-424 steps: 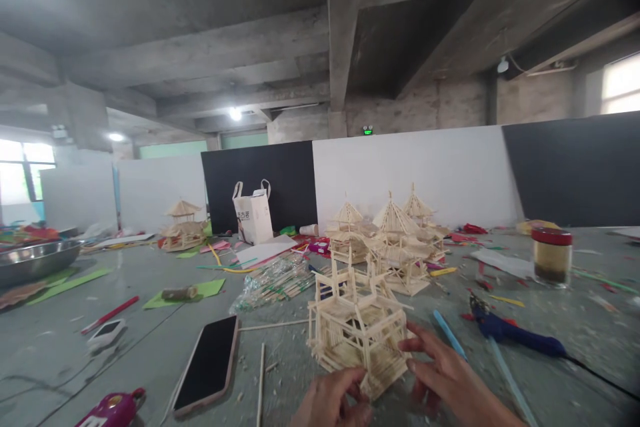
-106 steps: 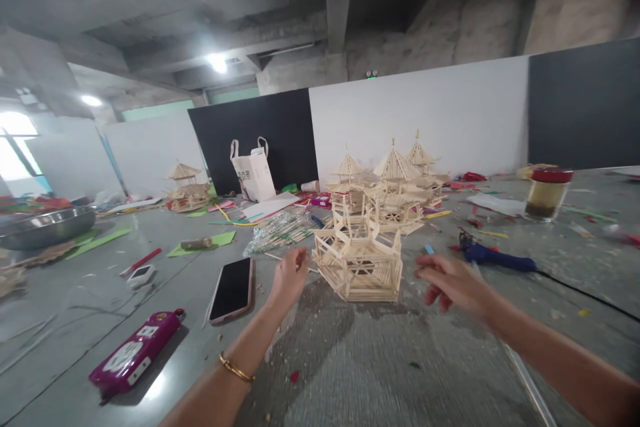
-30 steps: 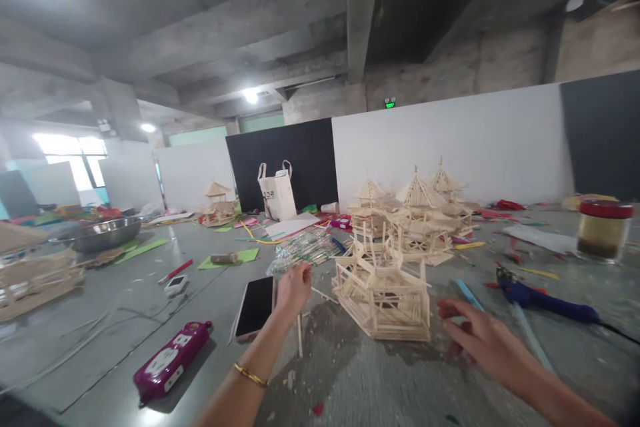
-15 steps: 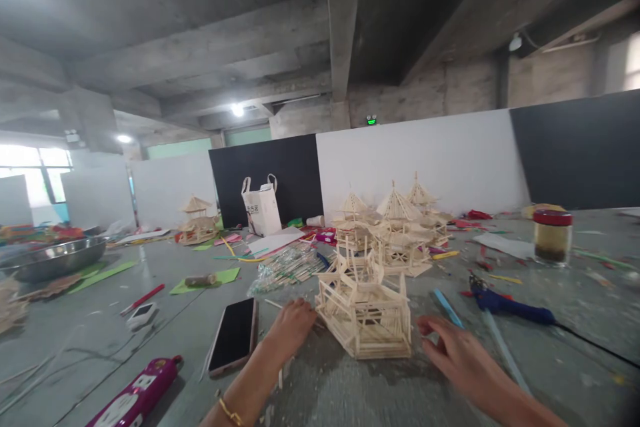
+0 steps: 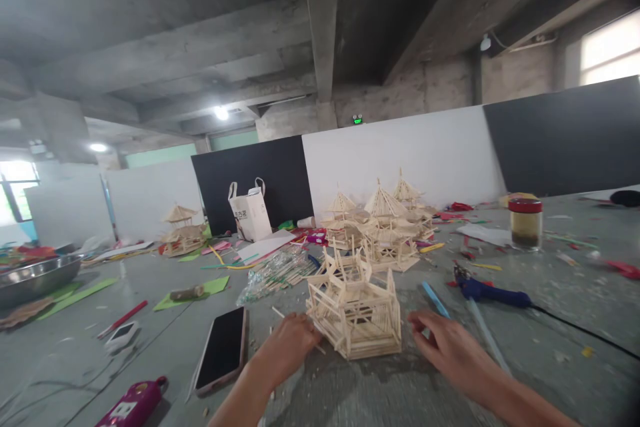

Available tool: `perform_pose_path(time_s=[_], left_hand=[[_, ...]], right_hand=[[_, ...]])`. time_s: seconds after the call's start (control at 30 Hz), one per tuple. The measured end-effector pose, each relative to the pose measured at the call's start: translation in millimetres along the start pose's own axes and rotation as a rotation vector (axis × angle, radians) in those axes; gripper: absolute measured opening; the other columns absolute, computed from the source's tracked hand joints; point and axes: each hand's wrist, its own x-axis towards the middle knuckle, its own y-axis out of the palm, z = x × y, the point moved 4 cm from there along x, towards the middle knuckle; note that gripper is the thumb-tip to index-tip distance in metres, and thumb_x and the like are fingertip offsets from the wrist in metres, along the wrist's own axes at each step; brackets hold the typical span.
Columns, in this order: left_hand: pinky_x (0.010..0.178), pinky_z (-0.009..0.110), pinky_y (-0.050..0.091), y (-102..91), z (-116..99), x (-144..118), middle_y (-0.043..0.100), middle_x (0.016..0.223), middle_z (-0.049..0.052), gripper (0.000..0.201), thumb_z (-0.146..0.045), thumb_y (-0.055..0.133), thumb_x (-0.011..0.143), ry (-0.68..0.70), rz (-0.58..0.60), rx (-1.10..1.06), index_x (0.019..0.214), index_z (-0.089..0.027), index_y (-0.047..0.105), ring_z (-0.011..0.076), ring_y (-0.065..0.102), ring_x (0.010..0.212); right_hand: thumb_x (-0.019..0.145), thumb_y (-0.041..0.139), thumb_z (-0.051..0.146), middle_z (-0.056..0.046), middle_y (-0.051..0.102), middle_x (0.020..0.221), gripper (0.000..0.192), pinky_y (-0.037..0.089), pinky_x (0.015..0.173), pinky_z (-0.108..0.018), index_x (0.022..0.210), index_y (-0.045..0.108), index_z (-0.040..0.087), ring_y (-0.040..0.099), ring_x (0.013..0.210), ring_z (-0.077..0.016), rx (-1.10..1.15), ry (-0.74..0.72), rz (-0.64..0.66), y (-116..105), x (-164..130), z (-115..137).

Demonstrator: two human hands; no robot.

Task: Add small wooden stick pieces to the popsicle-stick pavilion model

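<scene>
A hexagonal pavilion model of thin wooden sticks (image 5: 353,307) stands on the grey table in front of me, its upper posts bare of any roof. My left hand (image 5: 291,341) lies low by its left side, palm down, fingers together. Thin sticks show at both sides of that hand; whether its fingertips pinch one is hidden. My right hand (image 5: 443,343) rests just right of the model, apart from it, fingers loosely bent with a gap to the thumb and nothing between them. Beyond the right fingers lies a light blue strip (image 5: 435,299).
Behind stand several roofed stick pavilions (image 5: 385,213) and a bundle of sticks in plastic (image 5: 280,273). A phone (image 5: 223,350) lies left. To the right are a blue glue gun (image 5: 493,292) with its cord and a red-lidded jar (image 5: 526,223). A metal bowl (image 5: 43,277) sits far left.
My view has turned slightly right, so everything sits further left in the picture. Both hands remain on either side of the pavilion model, with little other visible change.
</scene>
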Motion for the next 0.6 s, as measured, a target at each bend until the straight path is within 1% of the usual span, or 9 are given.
perform_pose_path(time_s=[0.1,0.17,0.27,0.37,0.47,0.6], left_hand=[[0.076,0.034,0.044,-0.5,-6.3,2.4,0.067,0.080,0.007,0.026,-0.008,0.039,0.085,0.029,0.039,0.068,0.078,-0.015,0.063,0.0218,0.060,0.083],[0.075,0.033,0.045,-1.1,-8.2,2.9,0.067,0.077,0.006,0.027,-0.006,0.039,0.084,0.041,0.047,0.093,0.073,-0.015,0.062,0.0211,0.061,0.080],[0.074,0.032,0.045,-3.9,-10.6,1.3,0.067,0.076,0.005,0.027,-0.005,0.039,0.083,0.045,0.045,0.112,0.075,-0.016,0.061,0.0200,0.062,0.079],[0.071,0.032,0.046,-10.2,-16.8,-1.6,0.067,0.077,0.005,0.023,-0.006,0.040,0.081,0.053,0.043,0.119,0.078,-0.018,0.060,0.0208,0.062,0.077],[0.070,0.033,0.046,-22.4,-27.3,-3.6,0.066,0.079,0.004,0.018,-0.009,0.043,0.079,0.057,0.039,0.102,0.082,-0.019,0.058,0.0210,0.061,0.076],[0.068,0.032,0.045,-49.2,-42.3,-5.7,0.064,0.080,0.004,0.013,-0.014,0.043,0.080,0.067,-0.010,0.042,0.082,-0.019,0.054,0.0208,0.060,0.075]], right_hand=[[0.082,0.036,0.028,-0.007,0.067,0.091,0.029,0.045,0.072,-0.031,0.094,0.060,0.017,0.062,0.078,-0.0205,0.001,0.001,0.015,-0.8,0.4,0.9],[0.082,0.036,0.027,-0.006,0.067,0.089,0.027,0.044,0.072,-0.031,0.091,0.060,0.019,0.062,0.079,-0.0200,0.004,-0.002,0.028,-2.7,0.5,3.8],[0.083,0.036,0.027,-0.005,0.067,0.085,0.026,0.044,0.070,-0.031,0.086,0.060,0.020,0.061,0.077,-0.0199,0.005,-0.001,0.045,-5.6,0.5,8.9],[0.084,0.035,0.029,-0.004,0.066,0.084,0.026,0.044,0.069,-0.031,0.084,0.060,0.020,0.062,0.077,-0.0201,0.010,0.005,0.049,-6.1,0.3,10.7],[0.083,0.036,0.030,-0.005,0.068,0.085,0.027,0.044,0.070,-0.032,0.088,0.061,0.020,0.063,0.078,-0.0210,0.019,0.036,0.021,-5.5,0.6,6.7],[0.081,0.036,0.030,-0.008,0.069,0.087,0.030,0.045,0.070,-0.034,0.093,0.062,0.020,0.064,0.077,-0.0227,0.038,0.096,-0.049,-9.2,1.9,1.4]])
